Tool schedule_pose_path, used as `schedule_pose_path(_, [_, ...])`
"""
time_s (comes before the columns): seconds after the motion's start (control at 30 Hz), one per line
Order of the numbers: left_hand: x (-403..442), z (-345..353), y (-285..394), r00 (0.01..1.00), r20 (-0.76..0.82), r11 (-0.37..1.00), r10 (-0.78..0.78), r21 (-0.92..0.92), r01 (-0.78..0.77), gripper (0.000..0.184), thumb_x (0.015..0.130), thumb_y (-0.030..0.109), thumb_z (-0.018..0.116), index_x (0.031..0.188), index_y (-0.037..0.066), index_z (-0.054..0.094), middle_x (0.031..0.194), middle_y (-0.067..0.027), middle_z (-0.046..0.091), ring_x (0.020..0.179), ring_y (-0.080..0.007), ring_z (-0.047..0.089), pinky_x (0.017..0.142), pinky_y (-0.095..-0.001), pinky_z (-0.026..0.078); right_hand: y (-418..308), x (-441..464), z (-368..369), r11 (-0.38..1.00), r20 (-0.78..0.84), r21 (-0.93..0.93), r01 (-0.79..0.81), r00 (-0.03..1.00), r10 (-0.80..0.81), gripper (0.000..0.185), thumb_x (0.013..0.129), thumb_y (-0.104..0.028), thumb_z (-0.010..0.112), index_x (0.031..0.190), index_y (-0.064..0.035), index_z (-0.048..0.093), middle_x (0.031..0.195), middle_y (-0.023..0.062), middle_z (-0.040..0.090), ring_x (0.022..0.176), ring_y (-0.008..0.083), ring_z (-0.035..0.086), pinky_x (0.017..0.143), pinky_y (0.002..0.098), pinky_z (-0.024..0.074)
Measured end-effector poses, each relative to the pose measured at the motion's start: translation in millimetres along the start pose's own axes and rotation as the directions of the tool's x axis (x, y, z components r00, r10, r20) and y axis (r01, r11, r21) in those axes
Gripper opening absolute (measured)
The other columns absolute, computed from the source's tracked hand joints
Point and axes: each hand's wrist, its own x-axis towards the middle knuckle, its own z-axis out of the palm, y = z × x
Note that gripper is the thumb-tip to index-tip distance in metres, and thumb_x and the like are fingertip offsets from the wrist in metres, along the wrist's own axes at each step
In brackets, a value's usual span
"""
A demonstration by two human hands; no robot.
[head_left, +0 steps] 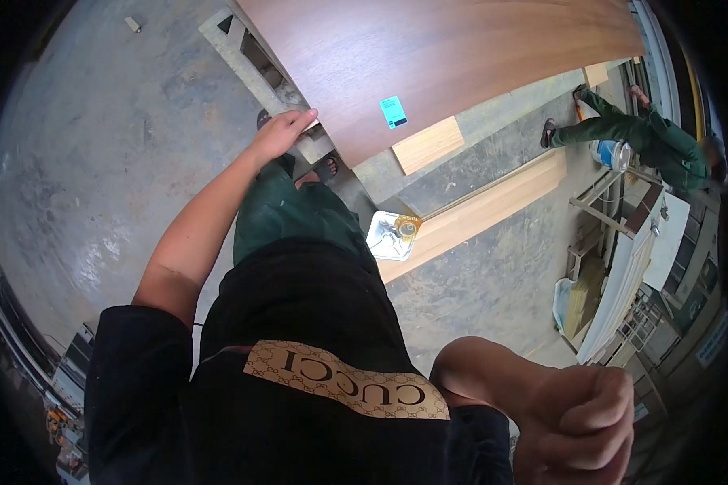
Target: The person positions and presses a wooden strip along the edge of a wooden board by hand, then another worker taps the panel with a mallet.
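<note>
My left hand (281, 136) is at the near left edge of a large brown wood-grain board (461, 56), its fingers together and bent over the edge. The underside of that grip is hidden. A small turquoise label (393, 112) lies on the board near its corner. Raised close to the camera at the lower right, my right hand (582, 424) is closed in a fist, away from the board. Whatever the fist may hold is hidden by the fingers.
Beneath the board is a pale support frame (259, 77), with a light wood piece (429, 145) beside it. A white tray (384, 246) and roll of tape (406, 230) sit by long planks (493, 206). Another person (639, 133) stands at right near a bucket (611, 155) and stacked panels (623, 283).
</note>
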Motion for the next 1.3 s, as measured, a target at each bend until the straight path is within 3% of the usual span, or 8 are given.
schedule_pose_path(0.03, [0.1,0.5,-0.4,1.0,0.0,1.0,0.001,-0.008,-0.001,0.065,0.09,0.064,0.042,0.09,0.002,0.064,0.075,-0.0065,0.06,0.073,-0.0193,0.055,0.071,-0.0328,0.043,-2.5,-2.7,-7.1,0.998,0.092,-0.052,-0.022,0.995,0.027,0.018,0.092,-0.028,0.053,0.107,-0.0192,0.061,0.062,-0.006,0.052,0.049,0.0087,0.048,0.049,0.0253,0.0294])
schedule_pose_path(0.07, [0.8,1.0,0.2,1.0,0.008,0.999,-0.017,-0.037,0.017,0.065,0.09,0.063,0.042,0.09,0.002,0.064,0.076,-0.0069,0.06,0.073,-0.0195,0.055,0.071,-0.033,0.043,5.3,-15.9,-12.7,0.999,0.082,0.031,0.012,0.997,-0.015,0.012,0.077,-0.015,0.057,0.072,-0.0199,0.047,0.056,-0.0117,0.048,0.043,0.0031,0.04,0.046,0.0253,0.025])
schedule_pose_path(0.2, [-1.1,0.1,3.5,1.0,0.02,0.999,-0.024,-0.047,0.025,0.065,0.091,0.063,0.042,0.091,0.002,0.064,0.078,-0.0082,0.061,0.075,-0.0208,0.056,0.072,-0.0338,0.043,39.0,-66.5,-31.4,0.874,-0.083,-0.239,-0.423,0.906,0.416,0.007,0.084,-0.01,0.054,0.08,-0.0045,0.052,0.064,0.0078,0.051,0.048,0.0131,0.042,0.045,0.0262,0.0285])
schedule_pose_path(0.23, [-2.5,-1.4,4.3,1.0,0.017,0.998,-0.025,-0.05,0.026,0.065,0.091,0.063,0.042,0.091,0.002,0.064,0.078,-0.0082,0.061,0.075,-0.0208,0.056,0.072,-0.0338,0.043,48.7,-81.2,-11.5,0.662,-0.462,-0.272,-0.698,0.699,0.547,0.009,0.077,0.005,0.06,0.085,0.0014,0.06,0.075,0.0057,0.057,0.063,0.0104,0.048,0.055,0.0221,0.0379])
schedule_pose_path(0.33, [-2.7,-0.9,5.2,1.0,0.005,1.0,-0.013,0.001,0.013,0.064,0.091,0.062,0.041,0.091,0.002,0.064,0.078,-0.0087,0.061,0.077,-0.0215,0.057,0.073,-0.0343,0.043,106.5,-144.3,-25.0,0.291,-0.281,-0.172,-0.941,0.33,0.901,0.013,0.09,-0.009,0.062,0.1,0.0002,0.063,0.081,-0.0026,0.055,0.073,0.0043,0.047,0.064,0.0187,0.0386])
schedule_pose_path(0.47, [-1.6,-0.6,3.6,1.0,0.015,1.0,-0.001,-0.016,0.001,0.065,0.091,0.063,0.041,0.092,0.002,0.064,0.078,-0.0087,0.061,0.077,-0.0213,0.057,0.073,-0.0342,0.043,157.7,-264.0,-17.6,0.066,-0.098,-0.132,-0.989,0.079,0.992,0.015,0.09,-0.013,0.063,0.102,-0.0031,0.063,0.069,-0.0052,0.049,0.066,0.0045,0.045,0.058,0.021,0.038])
schedule_pose_path(0.77, [-0.4,0.3,0.4,1.0,0.009,0.998,0.014,-0.055,-0.013,0.064,0.091,0.062,0.043,0.091,0.001,0.064,0.075,-0.0078,0.059,0.072,-0.0207,0.054,0.069,-0.0334,0.043,185.9,-332.1,25.1,-0.149,-0.061,0.123,-0.981,-0.157,0.986,0.032,0.091,-0.018,0.059,0.12,-0.0047,0.055,0.091,0.0,0.062,0.078,0.0093,0.059,0.065,0.0237,0.044])
schedule_pose_path(1.3, [2.6,-0.7,-0.4,0.999,0.027,1.0,-0.018,-0.008,0.018,0.063,0.091,0.062,0.042,0.092,0.003,0.064,0.08,-0.0114,0.061,0.08,-0.0251,0.058,0.076,-0.0356,0.044,206.9,-319.0,26.6,-0.214,0.013,0.195,-0.957,-0.216,0.976,0.029,0.094,-0.031,0.057,0.113,-0.0092,0.06,0.098,0.0005,0.066,0.08,0.0101,0.06,0.069,0.0246,0.0433])
